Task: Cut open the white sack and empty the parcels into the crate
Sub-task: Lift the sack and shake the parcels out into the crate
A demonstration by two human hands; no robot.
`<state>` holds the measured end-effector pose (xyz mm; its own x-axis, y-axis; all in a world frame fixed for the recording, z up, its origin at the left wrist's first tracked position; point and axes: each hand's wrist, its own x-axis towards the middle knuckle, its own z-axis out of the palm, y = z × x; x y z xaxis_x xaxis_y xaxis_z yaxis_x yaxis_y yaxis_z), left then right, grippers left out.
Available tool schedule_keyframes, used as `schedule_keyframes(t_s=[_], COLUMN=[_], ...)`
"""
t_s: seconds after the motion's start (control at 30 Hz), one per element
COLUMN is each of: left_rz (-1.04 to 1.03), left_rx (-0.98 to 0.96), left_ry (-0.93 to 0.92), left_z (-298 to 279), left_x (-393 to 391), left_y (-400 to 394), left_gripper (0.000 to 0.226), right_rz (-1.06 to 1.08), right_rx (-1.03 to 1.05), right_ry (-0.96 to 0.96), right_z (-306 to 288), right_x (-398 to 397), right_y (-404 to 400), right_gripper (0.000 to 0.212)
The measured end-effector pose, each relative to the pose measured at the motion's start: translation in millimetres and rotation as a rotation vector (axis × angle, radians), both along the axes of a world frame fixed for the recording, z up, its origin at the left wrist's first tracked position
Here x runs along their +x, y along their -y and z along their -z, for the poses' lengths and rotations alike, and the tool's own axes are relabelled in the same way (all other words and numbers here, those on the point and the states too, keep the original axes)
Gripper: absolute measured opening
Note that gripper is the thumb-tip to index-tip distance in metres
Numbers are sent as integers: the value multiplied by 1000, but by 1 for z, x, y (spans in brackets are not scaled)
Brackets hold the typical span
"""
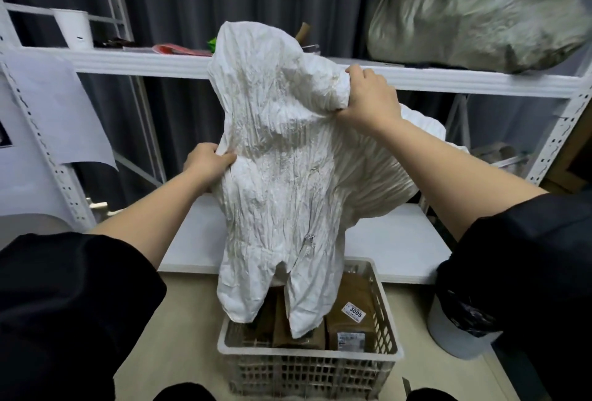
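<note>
The crumpled white sack (282, 170) hangs upside down over the white lattice crate (307, 365) on the floor, its cut mouth dangling into the crate. My left hand (208, 163) grips the sack's left edge at mid height. My right hand (368, 96) grips a bunched upper corner, higher up. Several brown parcels (352, 314) lie inside the crate, one with a label reading 3005. The sack looks limp; whether anything is still inside is hidden.
A white metal shelf (448, 80) runs behind the sack, with a bulky grey sack (474, 19) on top at the right and a white cylinder (73, 29) at the left. A low white board (394, 240) lies behind the crate. A bin with a black liner (461, 320) stands at the right.
</note>
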<state>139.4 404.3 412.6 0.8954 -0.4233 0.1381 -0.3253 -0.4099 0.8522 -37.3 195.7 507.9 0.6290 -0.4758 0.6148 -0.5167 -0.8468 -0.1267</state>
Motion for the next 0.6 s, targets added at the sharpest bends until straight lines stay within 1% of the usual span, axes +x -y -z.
schedule_keyframes(t_s=[0.13, 0.23, 0.33, 0.4, 0.5, 0.6], left_rz=[23, 34, 33, -5, -81, -84], left_rx=[60, 128, 154, 125, 61, 29], left_ry=[-33, -62, -103, -56, 85, 168], left_z=[-2, 4, 11, 12, 4, -13], left_x=[3, 5, 7, 7, 4, -1], left_y=[-11, -21, -30, -32, -29, -19], left_gripper=[15, 18, 15, 16, 14, 13], right_rz=[-48, -74, -91, -101, -96, -89], right_rx=[28, 52, 25, -2, -26, -36], right_ry=[-45, -80, -84, -41, 26, 70], right_z=[-5, 6, 16, 18, 8, -11], right_x=[4, 8, 14, 17, 17, 10], right_y=[-10, -20, -26, -26, -23, -18], right_gripper=[56, 58, 60, 57, 53, 54])
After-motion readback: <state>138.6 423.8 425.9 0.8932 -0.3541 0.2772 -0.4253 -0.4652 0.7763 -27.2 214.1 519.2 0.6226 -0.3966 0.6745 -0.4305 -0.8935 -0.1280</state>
